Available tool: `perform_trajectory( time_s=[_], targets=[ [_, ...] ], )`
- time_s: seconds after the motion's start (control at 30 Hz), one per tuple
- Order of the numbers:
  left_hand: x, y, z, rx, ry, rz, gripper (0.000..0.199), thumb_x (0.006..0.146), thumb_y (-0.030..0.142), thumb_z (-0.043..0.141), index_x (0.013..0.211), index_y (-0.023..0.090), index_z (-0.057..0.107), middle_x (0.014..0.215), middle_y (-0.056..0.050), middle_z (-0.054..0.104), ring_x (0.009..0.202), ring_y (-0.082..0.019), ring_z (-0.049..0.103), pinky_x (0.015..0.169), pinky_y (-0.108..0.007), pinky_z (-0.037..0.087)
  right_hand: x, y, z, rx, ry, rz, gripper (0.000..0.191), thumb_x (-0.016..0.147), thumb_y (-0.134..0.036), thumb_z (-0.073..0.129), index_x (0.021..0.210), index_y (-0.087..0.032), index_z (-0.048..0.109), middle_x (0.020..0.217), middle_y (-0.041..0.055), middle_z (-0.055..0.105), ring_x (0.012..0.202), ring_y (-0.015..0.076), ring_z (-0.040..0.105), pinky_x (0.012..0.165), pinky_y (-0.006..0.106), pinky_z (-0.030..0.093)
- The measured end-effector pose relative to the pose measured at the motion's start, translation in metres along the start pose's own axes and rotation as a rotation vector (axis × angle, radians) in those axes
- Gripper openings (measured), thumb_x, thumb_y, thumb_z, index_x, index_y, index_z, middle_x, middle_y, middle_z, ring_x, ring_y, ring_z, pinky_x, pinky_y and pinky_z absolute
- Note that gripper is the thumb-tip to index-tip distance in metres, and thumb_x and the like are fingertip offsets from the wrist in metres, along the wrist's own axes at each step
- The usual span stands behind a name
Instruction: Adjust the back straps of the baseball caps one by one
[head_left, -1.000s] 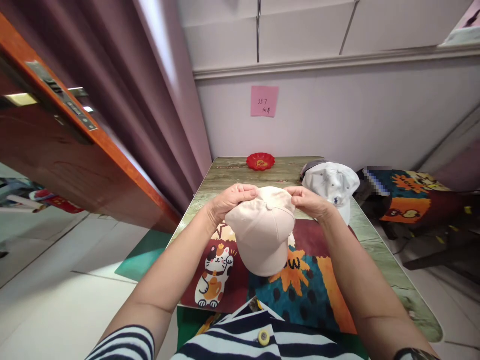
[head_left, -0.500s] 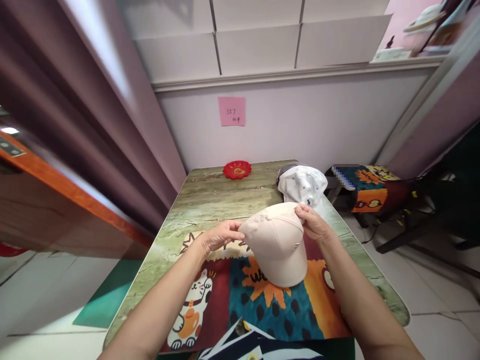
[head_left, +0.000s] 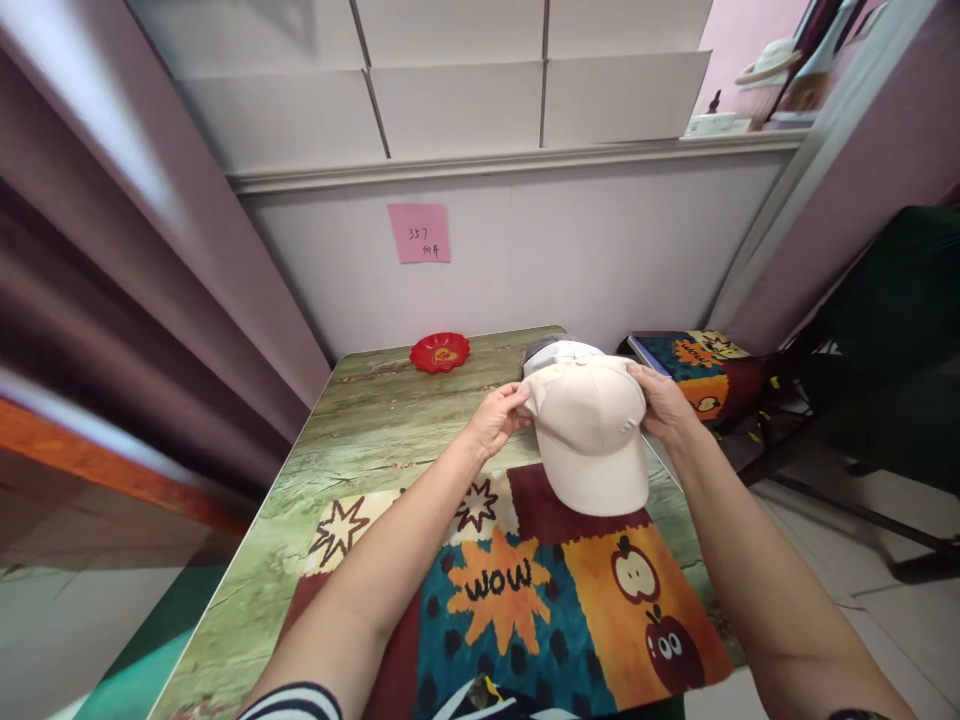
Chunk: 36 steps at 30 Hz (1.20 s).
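Note:
A cream baseball cap [head_left: 589,420] is held up between my two hands, its brim pointing down toward me. My left hand [head_left: 501,420] pinches the cap's left edge. On the opposite side, my right hand [head_left: 660,398] grips the right edge with the thumb on top. Just behind it, a white cap [head_left: 566,350] and a dark cap [head_left: 536,347] lie together at the table's back right, mostly hidden by the cream one. Below the cap spreads a colourful mat [head_left: 540,660] with a "WOW" print.
A red scalloped dish [head_left: 440,353] rests at the back of the wood-patterned table [head_left: 367,410]. A pink note [head_left: 418,233] is stuck on the wall. To the right stand a small surface with a similar patterned cloth [head_left: 686,365] and a dark chair [head_left: 885,370].
Both hands have carried the cream cap right and away from me, off the middle of the mat and over the white cap. The head view has turned right.

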<state>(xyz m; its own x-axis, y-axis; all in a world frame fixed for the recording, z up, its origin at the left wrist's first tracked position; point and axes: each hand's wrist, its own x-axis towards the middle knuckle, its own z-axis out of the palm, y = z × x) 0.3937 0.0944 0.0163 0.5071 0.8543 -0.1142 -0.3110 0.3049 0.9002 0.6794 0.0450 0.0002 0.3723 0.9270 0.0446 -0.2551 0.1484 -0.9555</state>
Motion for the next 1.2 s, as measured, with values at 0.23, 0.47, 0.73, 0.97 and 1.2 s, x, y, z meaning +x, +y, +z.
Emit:
perform_trajectory(
  time_s=[0.23,0.47,0.73,0.97,1.2],
  targets=[
    [0.07,-0.01,0.013,0.458,0.342,0.102,0.032,0.079,0.038,0.074,0.102,0.017,0.066,0.105,-0.011,0.071,0.098,-0.022,0.067,0.087,-0.034,0.053,0.067,0.016,-0.005,-0.427,0.298,-0.108,0.053,0.071,-0.062,0.073,0.099,-0.016,0.071,0.097,0.0103,0.076,0.085,0.0229,0.07,0.077,0.035,0.057],
    [0.053,-0.052,0.012,0.719,0.575,0.165,0.06,0.085,0.028,0.065,0.14,0.012,0.047,0.153,-0.024,0.044,0.148,-0.031,0.034,0.122,-0.044,0.023,0.055,0.062,-0.018,-0.639,0.506,-0.108,0.065,0.076,-0.059,0.069,0.122,-0.014,0.065,0.124,0.0206,0.068,0.115,0.0336,0.064,0.104,0.048,0.046],
    [0.04,-0.086,0.042,1.154,0.268,0.439,0.096,0.085,0.049,0.066,0.161,0.025,0.012,0.171,-0.013,0.002,0.157,-0.033,-0.002,0.124,-0.058,-0.003,0.034,0.049,0.026,-1.033,0.251,-0.645,0.061,0.098,-0.053,0.04,0.15,-0.021,0.045,0.156,0.0147,0.044,0.147,0.0326,0.033,0.119,0.056,0.023],
    [0.044,-0.131,0.04,1.176,0.257,0.256,0.108,0.081,0.048,0.071,0.162,0.023,0.003,0.17,-0.018,-0.001,0.157,-0.033,-0.001,0.123,-0.06,0.01,0.034,0.071,0.031,-1.229,-0.02,-0.633,0.068,0.095,-0.059,0.044,0.15,-0.019,0.045,0.15,0.014,0.052,0.144,0.0332,0.038,0.118,0.052,0.027],
    [0.014,-0.101,0.025,1.138,0.1,0.211,0.104,0.079,0.026,0.071,0.162,0.021,0.008,0.17,-0.018,0.005,0.157,-0.033,0.009,0.124,-0.052,0.018,0.021,0.053,0.04,-1.287,0.034,-0.599,0.073,0.095,-0.062,0.042,0.152,-0.016,0.041,0.152,0.017,0.048,0.145,0.0367,0.036,0.117,0.061,0.023]
  ],
)
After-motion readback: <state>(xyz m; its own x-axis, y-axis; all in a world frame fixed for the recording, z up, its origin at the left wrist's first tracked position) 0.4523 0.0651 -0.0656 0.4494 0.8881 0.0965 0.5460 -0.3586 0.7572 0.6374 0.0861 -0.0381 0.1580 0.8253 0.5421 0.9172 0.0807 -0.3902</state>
